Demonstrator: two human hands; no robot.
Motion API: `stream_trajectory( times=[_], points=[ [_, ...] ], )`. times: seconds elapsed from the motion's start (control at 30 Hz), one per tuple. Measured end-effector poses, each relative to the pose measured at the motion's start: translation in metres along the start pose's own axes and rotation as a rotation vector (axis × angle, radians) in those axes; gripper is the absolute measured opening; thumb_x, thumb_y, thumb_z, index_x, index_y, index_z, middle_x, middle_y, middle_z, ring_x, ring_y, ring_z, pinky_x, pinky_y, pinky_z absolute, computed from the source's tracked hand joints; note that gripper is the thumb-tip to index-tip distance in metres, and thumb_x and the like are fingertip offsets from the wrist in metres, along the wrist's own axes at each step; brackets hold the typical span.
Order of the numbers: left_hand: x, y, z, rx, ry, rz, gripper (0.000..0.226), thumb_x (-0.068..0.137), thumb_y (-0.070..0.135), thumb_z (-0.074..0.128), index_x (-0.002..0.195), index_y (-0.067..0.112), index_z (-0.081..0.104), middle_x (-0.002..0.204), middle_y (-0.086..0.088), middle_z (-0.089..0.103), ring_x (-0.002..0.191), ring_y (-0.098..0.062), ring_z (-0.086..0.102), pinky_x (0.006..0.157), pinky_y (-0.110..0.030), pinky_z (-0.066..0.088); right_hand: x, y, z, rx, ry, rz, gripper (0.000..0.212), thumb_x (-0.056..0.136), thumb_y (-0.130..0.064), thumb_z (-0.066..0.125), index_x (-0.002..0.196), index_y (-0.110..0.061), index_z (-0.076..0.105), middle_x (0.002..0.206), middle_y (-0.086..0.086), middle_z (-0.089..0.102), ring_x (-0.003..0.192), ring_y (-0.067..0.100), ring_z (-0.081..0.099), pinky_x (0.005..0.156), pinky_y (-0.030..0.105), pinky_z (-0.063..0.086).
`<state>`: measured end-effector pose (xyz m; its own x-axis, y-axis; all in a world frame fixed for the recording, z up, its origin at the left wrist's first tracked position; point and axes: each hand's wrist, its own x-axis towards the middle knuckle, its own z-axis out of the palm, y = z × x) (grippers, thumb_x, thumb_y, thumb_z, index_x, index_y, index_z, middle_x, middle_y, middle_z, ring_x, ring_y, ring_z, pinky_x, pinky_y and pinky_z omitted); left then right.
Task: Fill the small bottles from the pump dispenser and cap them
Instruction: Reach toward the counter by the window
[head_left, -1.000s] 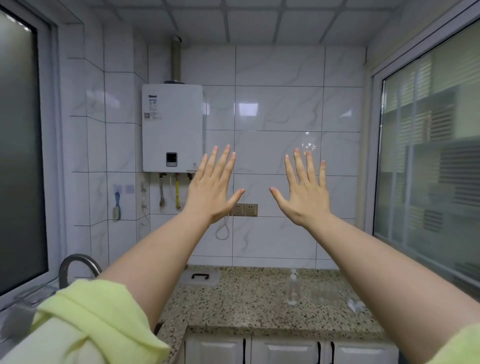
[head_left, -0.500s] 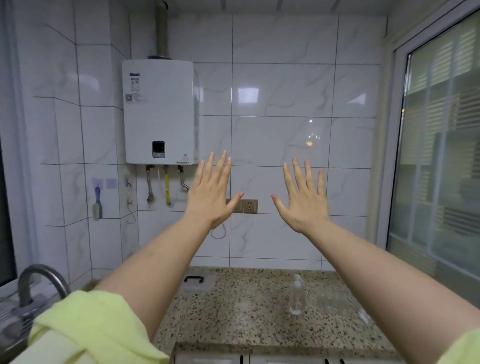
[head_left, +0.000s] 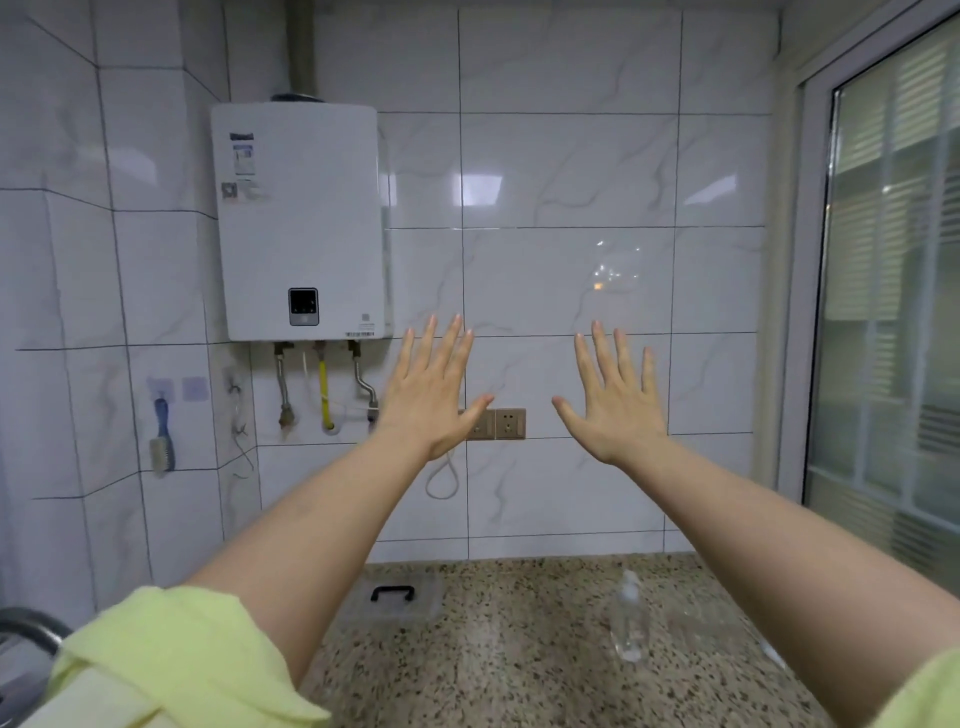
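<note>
Both arms stretched out in front, up in the air, backs of the hands facing the camera. Left hand spread wide, fingers apart, holding nothing. Right hand spread wide too, holding nothing. Hands side by side, apart from each other, well above the desk. Yellow-green sleeves pushed up near the elbows.

Down on the speckled stone desk, a clear pump bottle standing upright, to the right, just under the right forearm. Just beside it on the right, something clear and flat, too faint to tell what. At the back of the desk on the left, a clear box lid with a black handle, lying flat by the wall.

On the white tiled wall, a big white water heater with pipes under it. A brush hanging on a hook at the left. Wall sockets between the two hands, partly hidden by the left one. A window at the right. A bit of a metal tap at the lower left edge.
</note>
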<state>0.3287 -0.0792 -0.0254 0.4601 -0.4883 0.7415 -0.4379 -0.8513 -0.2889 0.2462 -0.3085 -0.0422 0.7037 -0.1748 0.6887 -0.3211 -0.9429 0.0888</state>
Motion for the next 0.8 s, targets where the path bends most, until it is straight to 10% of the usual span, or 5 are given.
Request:
stream_trajectory(
  times=[0.8],
  points=[
    [0.093, 0.033, 0.155, -0.042, 0.034, 0.099, 0.076, 0.094, 0.051, 0.018, 0.159, 0.014, 0.002, 0.166, -0.004, -0.008, 0.152, -0.027, -0.012, 0.123, -0.046, -0.004, 0.096, 0.036, 0.147, 0.063, -0.013, -0.086, 0.085, 0.085, -0.060, -0.009, 0.160, -0.021, -0.018, 0.168, 0.001, -0.024, 0.154, 0.026, -0.025, 0.123, 0.052, -0.017]
  ],
)
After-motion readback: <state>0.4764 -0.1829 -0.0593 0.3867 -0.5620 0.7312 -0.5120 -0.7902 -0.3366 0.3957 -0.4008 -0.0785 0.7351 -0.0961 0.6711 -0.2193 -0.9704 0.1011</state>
